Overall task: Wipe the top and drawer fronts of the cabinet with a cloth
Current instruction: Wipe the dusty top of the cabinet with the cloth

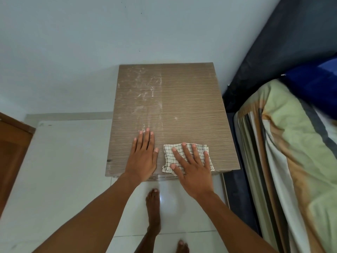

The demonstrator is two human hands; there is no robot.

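The cabinet (186, 106) has a brown wood-grain top, seen from above against the wall. White dusty smears cover its left half; the right half looks cleaner. A folded white cloth with a dark check pattern (168, 157) lies near the front edge, right of centre. My right hand (191, 167) presses flat on the cloth with fingers spread. My left hand (143, 156) rests flat on the bare top just left of the cloth, fingers straight. The drawer fronts are hidden below the top's front edge.
A bed (291, 161) with a striped green and brown sheet and a dark frame stands close on the cabinet's right. A blue pillow (313, 84) lies at its head. A brown wooden door (12, 152) is at the left. My bare feet (153, 207) stand on white floor tiles.
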